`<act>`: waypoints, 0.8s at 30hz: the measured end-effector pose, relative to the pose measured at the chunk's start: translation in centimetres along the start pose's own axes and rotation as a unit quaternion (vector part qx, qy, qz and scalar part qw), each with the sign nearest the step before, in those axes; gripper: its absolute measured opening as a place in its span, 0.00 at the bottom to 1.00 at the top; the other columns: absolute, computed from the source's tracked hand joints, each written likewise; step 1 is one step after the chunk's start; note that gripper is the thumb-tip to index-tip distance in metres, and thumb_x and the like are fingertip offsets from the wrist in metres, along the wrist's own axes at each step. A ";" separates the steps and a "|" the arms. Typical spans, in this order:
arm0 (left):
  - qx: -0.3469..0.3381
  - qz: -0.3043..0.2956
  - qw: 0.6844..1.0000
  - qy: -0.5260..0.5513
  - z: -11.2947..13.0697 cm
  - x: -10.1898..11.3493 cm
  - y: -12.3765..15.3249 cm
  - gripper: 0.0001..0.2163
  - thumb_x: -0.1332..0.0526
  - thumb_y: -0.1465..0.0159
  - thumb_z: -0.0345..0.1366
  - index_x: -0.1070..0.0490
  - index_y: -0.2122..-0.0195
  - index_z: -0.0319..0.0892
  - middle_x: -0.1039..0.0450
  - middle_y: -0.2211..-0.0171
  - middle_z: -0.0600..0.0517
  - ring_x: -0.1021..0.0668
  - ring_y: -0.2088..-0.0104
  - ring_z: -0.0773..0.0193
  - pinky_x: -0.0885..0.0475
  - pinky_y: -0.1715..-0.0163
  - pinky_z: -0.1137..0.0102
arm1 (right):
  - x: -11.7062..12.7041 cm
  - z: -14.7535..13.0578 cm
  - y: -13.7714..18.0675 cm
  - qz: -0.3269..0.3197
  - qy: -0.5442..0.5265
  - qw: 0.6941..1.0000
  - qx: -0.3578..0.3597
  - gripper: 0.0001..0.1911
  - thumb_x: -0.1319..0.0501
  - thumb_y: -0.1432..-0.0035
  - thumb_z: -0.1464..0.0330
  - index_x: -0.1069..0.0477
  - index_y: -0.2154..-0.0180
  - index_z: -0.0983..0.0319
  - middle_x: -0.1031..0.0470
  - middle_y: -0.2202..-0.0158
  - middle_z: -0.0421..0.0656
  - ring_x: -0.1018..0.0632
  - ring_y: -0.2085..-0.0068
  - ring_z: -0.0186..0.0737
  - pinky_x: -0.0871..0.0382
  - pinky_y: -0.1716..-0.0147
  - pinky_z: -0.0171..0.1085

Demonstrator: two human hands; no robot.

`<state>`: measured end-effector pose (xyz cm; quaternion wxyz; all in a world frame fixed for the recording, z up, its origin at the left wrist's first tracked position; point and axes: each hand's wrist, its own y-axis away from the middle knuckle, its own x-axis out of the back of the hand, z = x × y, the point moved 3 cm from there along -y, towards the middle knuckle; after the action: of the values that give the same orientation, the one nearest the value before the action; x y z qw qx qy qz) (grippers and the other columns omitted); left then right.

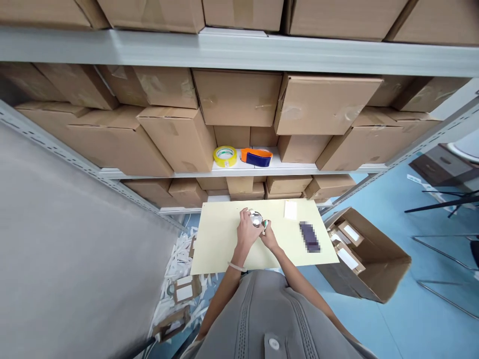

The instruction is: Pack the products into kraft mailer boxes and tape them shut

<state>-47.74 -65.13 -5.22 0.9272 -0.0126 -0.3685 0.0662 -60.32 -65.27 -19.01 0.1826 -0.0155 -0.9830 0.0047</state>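
Over the pale yellow board (pixel 220 244), my left hand (pixel 247 232) is wrapped around a shiny round silver object (pixel 256 218) whose exact kind I cannot make out. Close beside it, my right hand (pixel 269 239) pinches a small white-and-green item (pixel 265 226), too small to name. The two hands are almost touching at the silver object. To their right, a white piece of paper (pixel 290 210) and a dark, pixelated rectangular item (pixel 310 237) lie on the board.
A yellow tape roll (pixel 225 156) and an orange-and-blue strap (pixel 257 157) rest on the shelf ahead among cardboard boxes (pixel 239 97). An open carton (pixel 377 254) holding small boxes stands at right. Paper strips (pixel 179 264) litter the floor at left.
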 end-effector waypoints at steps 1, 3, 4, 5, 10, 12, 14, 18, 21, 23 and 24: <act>-0.003 0.012 1.000 0.025 0.7 1.3 0.0 0.23 0.34 0.49 0.33 0.37 0.52 0.44 0.37 0.43 0.45 0.24 0.49 0.56 0.25 0.57 0.66 | 0.0 0.0 -0.2 0.004 0.003 1.000 -0.006 0.19 0.44 0.49 0.64 0.43 0.54 0.59 0.30 0.58 0.46 0.25 0.58 0.45 0.29 0.56 0.46; -0.013 0.037 0.997 0.065 2.3 4.0 0.0 0.23 0.34 0.49 0.32 0.38 0.52 0.46 0.35 0.44 0.46 0.26 0.47 0.57 0.27 0.54 0.67 | -0.1 0.1 -0.6 0.009 0.003 0.999 -0.032 0.19 0.44 0.49 0.63 0.40 0.54 0.59 0.29 0.56 0.49 0.24 0.58 0.47 0.29 0.55 0.48; -0.020 0.051 0.995 0.081 3.0 5.3 -0.1 0.23 0.34 0.49 0.32 0.38 0.52 0.46 0.36 0.44 0.46 0.26 0.46 0.57 0.28 0.52 0.67 | -0.1 0.0 -0.9 0.009 0.000 0.999 -0.048 0.19 0.43 0.49 0.63 0.39 0.55 0.59 0.29 0.55 0.50 0.23 0.59 0.47 0.29 0.55 0.49; -0.025 0.068 0.993 0.094 3.7 6.5 -0.2 0.23 0.34 0.49 0.32 0.37 0.52 0.46 0.36 0.43 0.46 0.27 0.45 0.56 0.29 0.51 0.67 | -0.1 -0.1 -1.1 0.008 -0.005 0.998 -0.061 0.19 0.43 0.50 0.62 0.39 0.55 0.60 0.29 0.55 0.50 0.23 0.60 0.47 0.29 0.56 0.49; -0.032 0.099 0.984 0.142 4.3 9.4 -1.2 0.19 0.34 0.48 0.32 0.35 0.56 0.44 0.38 0.40 0.43 0.30 0.42 0.52 0.32 0.47 0.63 | -0.1 -1.0 -1.2 0.002 -0.029 0.996 -0.083 0.17 0.41 0.52 0.62 0.37 0.59 0.59 0.29 0.54 0.48 0.23 0.66 0.42 0.26 0.59 0.48; -0.013 0.099 0.980 0.175 3.3 9.3 -1.5 0.18 0.34 0.49 0.33 0.35 0.57 0.43 0.40 0.39 0.42 0.30 0.42 0.52 0.32 0.46 0.61 | 0.2 -1.2 -1.0 0.012 -0.039 0.994 -0.097 0.17 0.40 0.53 0.62 0.37 0.60 0.59 0.28 0.55 0.48 0.23 0.68 0.41 0.26 0.59 0.49; 0.012 0.093 0.968 0.231 2.2 9.2 -1.8 0.18 0.33 0.49 0.34 0.35 0.58 0.43 0.41 0.37 0.41 0.27 0.45 0.53 0.30 0.48 0.62 | 1.2 -1.7 -0.9 0.027 -0.046 0.992 -0.112 0.17 0.40 0.53 0.60 0.36 0.60 0.59 0.28 0.56 0.47 0.24 0.68 0.41 0.26 0.59 0.49; 0.065 0.071 0.916 0.389 0.8 9.7 -2.5 0.20 0.32 0.49 0.40 0.34 0.57 0.43 0.37 0.41 0.43 0.24 0.50 0.58 0.27 0.52 0.64 | 5.5 -6.1 -1.8 0.066 -0.134 0.982 -0.119 0.19 0.44 0.45 0.54 0.35 0.57 0.59 0.28 0.54 0.49 0.22 0.61 0.44 0.25 0.61 0.46; 0.085 0.045 0.864 0.493 1.3 10.4 -3.1 0.19 0.32 0.48 0.43 0.33 0.58 0.43 0.30 0.50 0.47 0.24 0.51 0.59 0.26 0.52 0.63 | 9.2 -13.0 -2.4 0.005 -0.252 0.967 -0.039 0.23 0.46 0.40 0.51 0.34 0.49 0.57 0.28 0.49 0.49 0.23 0.55 0.44 0.25 0.58 0.43; 0.075 0.027 0.831 0.551 2.1 10.9 -3.4 0.17 0.33 0.46 0.44 0.33 0.60 0.42 0.28 0.54 0.49 0.24 0.51 0.59 0.26 0.50 0.62 | 11.0 -17.7 -2.2 -0.042 -0.258 0.965 0.019 0.24 0.46 0.39 0.52 0.36 0.45 0.54 0.29 0.47 0.47 0.25 0.53 0.44 0.25 0.59 0.42; 0.067 0.020 0.815 0.576 2.6 11.1 -3.4 0.16 0.34 0.45 0.44 0.33 0.61 0.42 0.27 0.54 0.49 0.24 0.50 0.59 0.26 0.50 0.61 | 11.7 -19.7 -1.9 -0.049 -0.246 0.967 0.047 0.24 0.44 0.39 0.53 0.37 0.43 0.53 0.30 0.45 0.46 0.26 0.51 0.43 0.25 0.60 0.40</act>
<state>-41.18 -67.08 4.45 0.9670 0.0063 0.2381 0.0903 -64.24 -66.76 3.63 -0.0646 0.0426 -0.9960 0.0452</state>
